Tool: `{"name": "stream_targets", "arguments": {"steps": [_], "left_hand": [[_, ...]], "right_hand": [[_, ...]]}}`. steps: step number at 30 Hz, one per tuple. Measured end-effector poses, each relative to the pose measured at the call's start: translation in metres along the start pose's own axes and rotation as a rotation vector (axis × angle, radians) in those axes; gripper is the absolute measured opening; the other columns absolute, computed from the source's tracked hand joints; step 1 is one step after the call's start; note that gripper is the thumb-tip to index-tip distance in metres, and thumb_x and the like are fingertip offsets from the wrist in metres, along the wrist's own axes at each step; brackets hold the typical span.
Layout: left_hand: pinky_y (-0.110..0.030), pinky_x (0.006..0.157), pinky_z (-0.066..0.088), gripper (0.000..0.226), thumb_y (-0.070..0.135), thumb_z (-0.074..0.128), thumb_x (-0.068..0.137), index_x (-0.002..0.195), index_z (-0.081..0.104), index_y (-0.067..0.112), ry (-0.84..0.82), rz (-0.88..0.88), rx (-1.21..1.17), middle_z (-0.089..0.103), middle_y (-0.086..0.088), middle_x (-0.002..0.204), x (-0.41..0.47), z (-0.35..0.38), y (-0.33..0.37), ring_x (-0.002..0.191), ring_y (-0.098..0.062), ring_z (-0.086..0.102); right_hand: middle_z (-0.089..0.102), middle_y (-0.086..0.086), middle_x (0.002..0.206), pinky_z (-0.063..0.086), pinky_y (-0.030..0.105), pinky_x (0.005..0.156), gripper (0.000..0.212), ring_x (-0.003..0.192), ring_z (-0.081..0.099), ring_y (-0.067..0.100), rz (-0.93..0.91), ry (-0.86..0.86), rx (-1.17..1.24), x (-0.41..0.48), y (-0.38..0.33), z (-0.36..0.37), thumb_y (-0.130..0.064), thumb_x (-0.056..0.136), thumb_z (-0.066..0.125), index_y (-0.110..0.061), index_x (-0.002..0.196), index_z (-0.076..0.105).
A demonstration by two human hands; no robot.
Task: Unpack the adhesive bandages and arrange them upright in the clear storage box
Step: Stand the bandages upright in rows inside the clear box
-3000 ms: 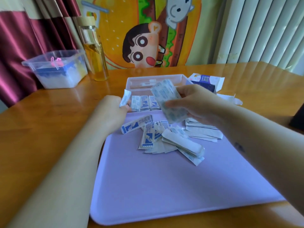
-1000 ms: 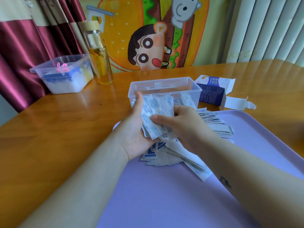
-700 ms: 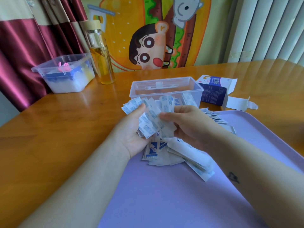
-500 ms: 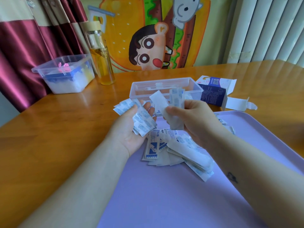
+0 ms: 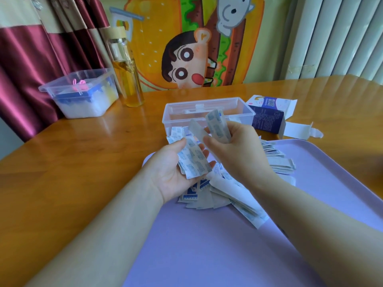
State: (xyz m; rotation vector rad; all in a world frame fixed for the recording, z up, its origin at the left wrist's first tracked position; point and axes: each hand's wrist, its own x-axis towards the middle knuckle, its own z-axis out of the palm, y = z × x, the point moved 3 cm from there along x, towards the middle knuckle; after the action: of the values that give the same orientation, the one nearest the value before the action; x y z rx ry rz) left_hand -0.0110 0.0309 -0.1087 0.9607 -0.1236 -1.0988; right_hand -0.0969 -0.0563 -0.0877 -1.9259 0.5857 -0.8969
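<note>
Sitting nearest to the camera is a lilac tray (image 5: 207, 255) on the wooden bench (image 5: 72, 162), and a loose pile of wrapped bandages (image 5: 226, 191) is lying across its far half. Just above that pile the left hand (image 5: 172, 168) is cupping palm-up, with its fingers (image 5: 211, 163) and thumb curling around a fanned bunch of bandages (image 5: 193, 160). The right hand (image 5: 236, 146) is hovering right beside it, a bit farther and higher, and it's pinching a couple of strips (image 5: 217, 125) that are pointing up, roughly vertical.

To the right of the hands a neater stack of bandages (image 5: 277, 162) is resting near the tray's far edge.

Behind the hands the clear storage box (image 5: 244, 109) is sitting open-topped on the bench. A few bandages seem to be showing through its near wall on the left, but I can't tell how upright they are. Just right of the box an opened blue-and-white carton (image 5: 267, 119) is lying with its flaps hanging out.

Far left, a glass bottle (image 5: 128, 79) of amber liquid is standing next to a clear tub (image 5: 83, 94).
</note>
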Motion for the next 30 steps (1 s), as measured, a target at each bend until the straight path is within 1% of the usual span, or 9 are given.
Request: {"name": "stream_targets", "arguments": {"steps": [5,9,15,18,21,23,25,27,30], "left_hand": [[-0.043,0.079,0.054,0.039,0.029,0.033,0.102,0.118,0.060,0.005,-0.072,-0.011,0.063,0.070,-0.016,0.103,0.000,0.000,-0.001,0.080,-0.025,0.070],[-0.041,0.093,0.049,0.057,0.051,0.032,0.097,0.125,0.058,0.009,-0.129,-0.063,0.082,0.065,-0.014,0.119,0.001,0.001,-0.002,0.104,-0.026,0.065],[-0.045,0.067,0.059,0.032,0.025,0.041,0.100,0.110,0.063,0.004,-0.052,0.027,0.003,0.071,-0.017,0.099,0.004,-0.002,0.000,0.083,-0.027,0.071],[-0.049,0.079,0.053,0.033,0.025,0.038,0.100,0.116,0.063,0.010,-0.074,0.043,-0.002,0.068,-0.016,0.113,0.005,-0.004,0.003,0.101,-0.030,0.067],[-0.047,0.083,0.052,0.036,0.026,0.035,0.101,0.120,0.060,0.009,-0.113,0.017,0.001,0.066,-0.019,0.116,0.002,-0.001,0.002,0.105,-0.033,0.064],[-0.046,0.083,0.051,0.035,0.025,0.036,0.100,0.114,0.061,0.005,-0.108,0.022,-0.017,0.068,-0.021,0.111,-0.001,0.001,0.003,0.100,-0.033,0.066],[-0.042,0.082,0.051,0.027,0.023,0.044,0.097,0.102,0.064,0.005,-0.057,0.069,-0.060,0.072,-0.015,0.093,-0.001,0.001,0.006,0.085,-0.026,0.069],[-0.033,0.068,0.054,0.018,0.023,0.049,0.095,0.102,0.061,0.011,0.067,0.112,-0.097,0.066,-0.004,0.074,0.003,-0.003,0.010,0.059,-0.012,0.064],[-0.013,0.042,0.041,0.043,0.049,0.043,0.094,0.116,0.058,0.015,0.059,0.054,-0.054,0.056,0.004,0.067,0.005,-0.006,0.008,0.043,-0.003,0.044]], "right_hand": [[0.053,0.000,0.059,0.035,0.026,0.050,0.022,0.052,0.043,0.010,-0.014,-0.192,-0.120,-0.006,0.003,0.016,-0.023,0.083,0.067,-0.006,0.071,0.060],[0.039,-0.003,0.050,0.025,0.020,0.044,0.044,0.044,0.030,0.006,-0.006,-0.271,-0.146,-0.008,0.001,0.019,-0.040,0.086,0.063,-0.014,0.055,0.044],[0.049,-0.007,0.045,0.035,0.021,0.042,0.036,0.036,0.042,0.007,0.111,-0.158,-0.011,0.001,0.003,0.007,-0.033,0.090,0.058,-0.010,0.063,0.060],[0.056,0.001,0.058,0.036,0.015,0.039,0.025,0.037,0.046,0.006,0.191,-0.167,0.055,0.004,0.010,0.002,-0.026,0.088,0.062,-0.003,0.082,0.067],[0.071,0.010,0.077,0.052,0.029,0.053,0.015,0.060,0.066,0.022,0.306,-0.298,0.172,0.002,0.019,0.008,-0.021,0.085,0.068,-0.007,0.091,0.069],[0.073,0.014,0.083,0.056,0.039,0.059,0.013,0.069,0.069,0.033,0.322,-0.293,0.174,0.003,0.021,0.008,-0.018,0.083,0.069,-0.007,0.090,0.070],[0.071,0.008,0.073,0.051,0.031,0.050,0.007,0.060,0.064,0.024,0.263,-0.189,0.131,0.008,0.019,0.001,-0.018,0.083,0.068,-0.012,0.079,0.069],[0.066,0.001,0.066,0.047,0.024,0.046,0.013,0.055,0.059,0.014,0.229,-0.095,0.143,0.010,0.017,-0.004,-0.018,0.083,0.068,-0.018,0.071,0.065],[0.071,0.011,0.080,0.055,0.046,0.068,0.008,0.073,0.068,0.029,0.273,-0.218,0.314,0.006,0.016,0.005,-0.017,0.080,0.073,-0.010,0.083,0.069]]}}
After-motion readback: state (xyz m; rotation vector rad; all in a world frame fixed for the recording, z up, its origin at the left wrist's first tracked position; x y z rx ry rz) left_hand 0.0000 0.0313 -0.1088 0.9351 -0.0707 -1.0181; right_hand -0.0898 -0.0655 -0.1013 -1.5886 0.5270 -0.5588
